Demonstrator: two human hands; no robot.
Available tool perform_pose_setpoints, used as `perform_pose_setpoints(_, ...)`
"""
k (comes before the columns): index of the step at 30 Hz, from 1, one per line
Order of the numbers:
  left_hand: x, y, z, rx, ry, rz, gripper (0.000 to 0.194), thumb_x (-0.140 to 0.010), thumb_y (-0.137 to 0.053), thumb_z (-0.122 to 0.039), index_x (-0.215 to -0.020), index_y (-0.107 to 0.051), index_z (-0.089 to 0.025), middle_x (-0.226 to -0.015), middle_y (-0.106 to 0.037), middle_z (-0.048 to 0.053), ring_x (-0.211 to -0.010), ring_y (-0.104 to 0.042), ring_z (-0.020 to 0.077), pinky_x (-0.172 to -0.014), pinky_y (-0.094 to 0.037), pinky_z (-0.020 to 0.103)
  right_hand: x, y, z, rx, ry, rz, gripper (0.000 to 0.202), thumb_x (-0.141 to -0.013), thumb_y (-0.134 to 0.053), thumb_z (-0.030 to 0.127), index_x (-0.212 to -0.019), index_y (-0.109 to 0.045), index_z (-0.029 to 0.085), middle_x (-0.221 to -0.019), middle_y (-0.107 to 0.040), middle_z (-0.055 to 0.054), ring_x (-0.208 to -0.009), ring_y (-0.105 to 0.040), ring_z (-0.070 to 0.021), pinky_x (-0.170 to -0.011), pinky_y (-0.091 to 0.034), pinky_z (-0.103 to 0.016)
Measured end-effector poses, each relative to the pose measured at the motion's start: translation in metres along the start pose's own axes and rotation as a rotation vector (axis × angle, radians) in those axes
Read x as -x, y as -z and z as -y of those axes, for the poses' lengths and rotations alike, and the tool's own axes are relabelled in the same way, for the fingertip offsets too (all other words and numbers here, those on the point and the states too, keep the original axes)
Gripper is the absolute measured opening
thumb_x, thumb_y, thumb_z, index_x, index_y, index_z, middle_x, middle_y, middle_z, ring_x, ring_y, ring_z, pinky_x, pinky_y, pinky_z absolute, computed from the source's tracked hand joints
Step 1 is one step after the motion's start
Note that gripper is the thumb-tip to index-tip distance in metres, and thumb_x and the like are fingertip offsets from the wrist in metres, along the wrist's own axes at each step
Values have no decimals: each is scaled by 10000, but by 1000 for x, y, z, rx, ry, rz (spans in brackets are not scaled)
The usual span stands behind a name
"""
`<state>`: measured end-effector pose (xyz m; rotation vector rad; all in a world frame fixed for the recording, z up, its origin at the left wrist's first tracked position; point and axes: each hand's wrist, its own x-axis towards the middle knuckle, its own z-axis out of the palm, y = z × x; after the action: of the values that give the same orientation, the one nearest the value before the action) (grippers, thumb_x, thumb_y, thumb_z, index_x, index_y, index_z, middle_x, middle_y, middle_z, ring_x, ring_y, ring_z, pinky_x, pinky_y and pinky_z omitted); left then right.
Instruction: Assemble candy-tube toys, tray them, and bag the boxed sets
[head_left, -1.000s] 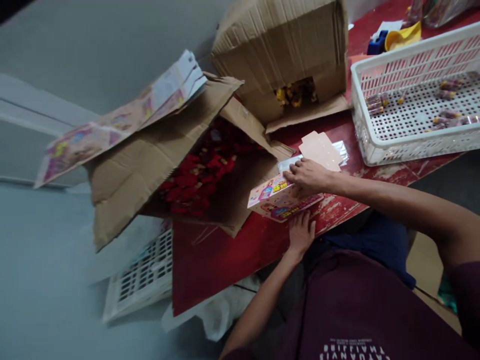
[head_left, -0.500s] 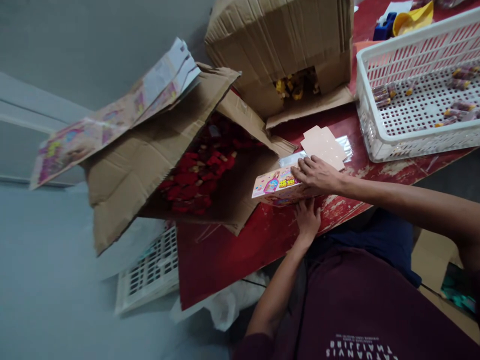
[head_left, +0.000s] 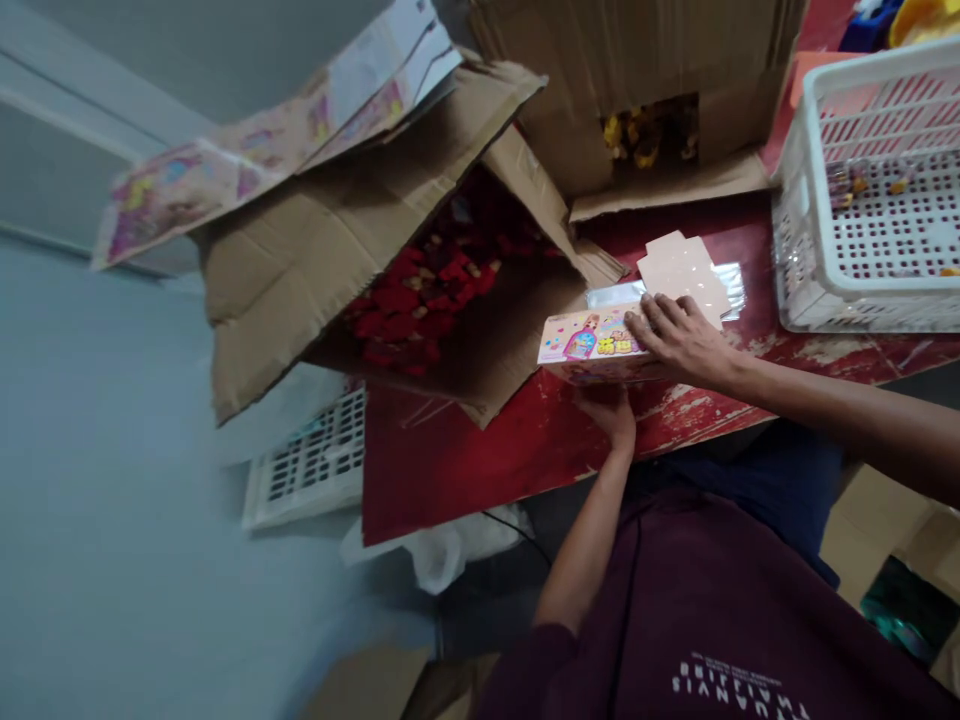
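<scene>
A small printed cardboard box [head_left: 592,345], pink with colourful lettering, is between my two hands at the table's near edge. Over its top right part lies my right hand [head_left: 682,338], with the fingers bent across the printed face. From the near side my left hand [head_left: 611,415] reaches against its lower edge; most of those fingers are hidden beneath the box. Just beyond it rest a flat pale carton blank [head_left: 682,270] with cut flaps and a shiny silvery packet [head_left: 731,288], partly covered.
A tipped brown carton [head_left: 292,260] full of small red pieces [head_left: 420,305] lies left. Behind stands another carton [head_left: 727,120] with yellow pieces showing through a hole. A white plastic basket [head_left: 885,290] holds small tubes at right. The red table [head_left: 427,460] has worn paint.
The view has shifted, so the table things appear farther right. My left hand's fingers have slid from the box's near side to underneath it. The right hand stays on the box.
</scene>
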<state>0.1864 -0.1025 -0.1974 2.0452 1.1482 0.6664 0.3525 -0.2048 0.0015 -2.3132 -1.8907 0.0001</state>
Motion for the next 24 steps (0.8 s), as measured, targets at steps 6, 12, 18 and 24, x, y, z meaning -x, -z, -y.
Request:
perform_pose_setpoints(6,-11,-14,-7,125,172,-60,1061,-883,-717,-325,-1615,27,-136,-1701,-145,239,-1599,-169,262,-1291,-226,511,9,-4,3,-91,-101,-41,794,-989,-452,554,-1603,-230,103,-1640,-271,-273,-1443,-280,-525,-1119,-260,-709)
perform_pose_setpoints(12,-20,-15,-14,193,202,-36,1006,-847,-735,-360,-1618,-132,-128,-1696,-193,217,-1600,-163,280,-1299,-176,516,17,3,7,19,-147,-36,770,-973,-542,492,-1624,-262,189,-1638,-294,-251,-1452,-288,-512,-1113,-288,-684)
perform_pose_setpoints(18,-25,-12,-25,237,182,2,946,-833,-732,-381,-1608,-241,-150,-1685,-259,189,-1589,-203,293,-1306,-149,481,18,9,7,66,-152,-30,768,-941,-606,401,-1626,-293,253,-1660,-268,-218,-1440,-292,-531,-1093,-297,-706)
perform_pose_setpoints(24,-30,-6,-37,180,247,79,1051,-764,-780,-414,-1596,-258,-41,-1677,-239,246,-1586,-184,358,-1310,-135,494,12,7,7,74,-46,0,879,-922,-589,276,-1670,-126,269,-1705,-178,-175,-1523,-154,-526,-1137,-237,-737)
